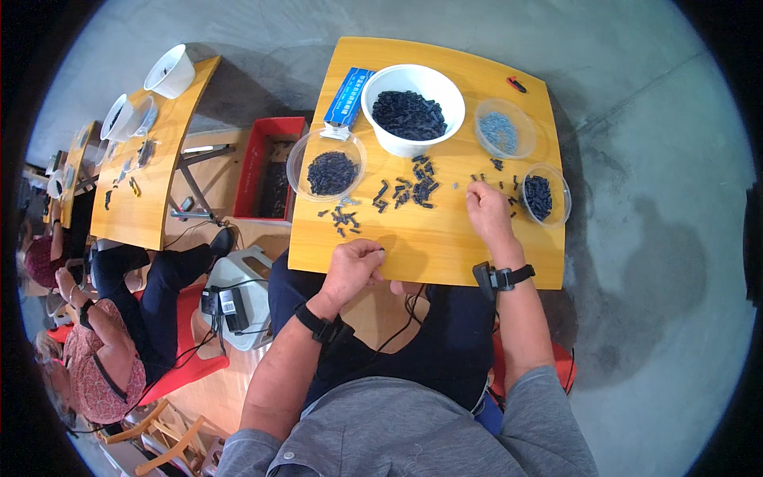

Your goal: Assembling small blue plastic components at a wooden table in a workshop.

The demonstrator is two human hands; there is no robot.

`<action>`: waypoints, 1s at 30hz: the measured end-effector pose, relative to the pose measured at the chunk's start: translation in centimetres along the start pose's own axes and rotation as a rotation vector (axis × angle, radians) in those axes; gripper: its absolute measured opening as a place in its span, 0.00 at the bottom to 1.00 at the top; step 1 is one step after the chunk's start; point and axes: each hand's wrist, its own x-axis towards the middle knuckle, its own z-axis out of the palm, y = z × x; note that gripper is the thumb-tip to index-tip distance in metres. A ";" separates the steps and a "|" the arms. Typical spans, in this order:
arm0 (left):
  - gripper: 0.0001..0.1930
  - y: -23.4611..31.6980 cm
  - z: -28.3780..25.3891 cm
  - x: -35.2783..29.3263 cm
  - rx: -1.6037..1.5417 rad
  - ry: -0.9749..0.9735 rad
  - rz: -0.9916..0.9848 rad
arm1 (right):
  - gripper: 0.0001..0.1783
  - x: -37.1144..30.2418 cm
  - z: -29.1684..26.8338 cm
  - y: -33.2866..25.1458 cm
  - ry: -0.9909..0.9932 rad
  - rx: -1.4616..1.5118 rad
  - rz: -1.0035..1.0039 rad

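Observation:
My left hand (pixel 354 272) is closed in a pinch above the table's near edge, and the dark tip of a small black part (pixel 382 250) shows at its fingertips. Farther right, my right hand (pixel 489 211) reaches down to the tabletop, its fingers drawn together beside a few small black pieces (pixel 478 177). Whatever lies between those fingers is hidden. Left of it, a loose group of black plastic parts (pixel 423 191) is spread over the table, with more small dark and grey pieces (pixel 343 219) at the left.
On the wooden table (pixel 445 254) stand a white tub (pixel 453 119) of black parts, clear bowls of black parts (pixel 332 173), bluish pieces (pixel 498 133) and dark pieces (pixel 538 197), a blue box (pixel 348 99) and a red-black tool (pixel 517 84). A red crate (pixel 253 171) sits left; people work farther left.

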 end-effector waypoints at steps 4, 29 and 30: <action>0.09 -0.1 -0.2 0.0 -0.001 -0.021 0.011 | 0.06 -2.5 0.6 -0.6 -0.025 -0.063 -0.025; 0.08 -0.4 -0.3 0.2 0.009 0.012 0.016 | 0.31 -1.4 -3.1 0.5 -0.043 -0.386 0.360; 0.08 -0.4 -0.3 0.2 0.012 0.011 0.018 | 0.31 -1.3 -3.2 0.4 -0.057 -0.386 0.349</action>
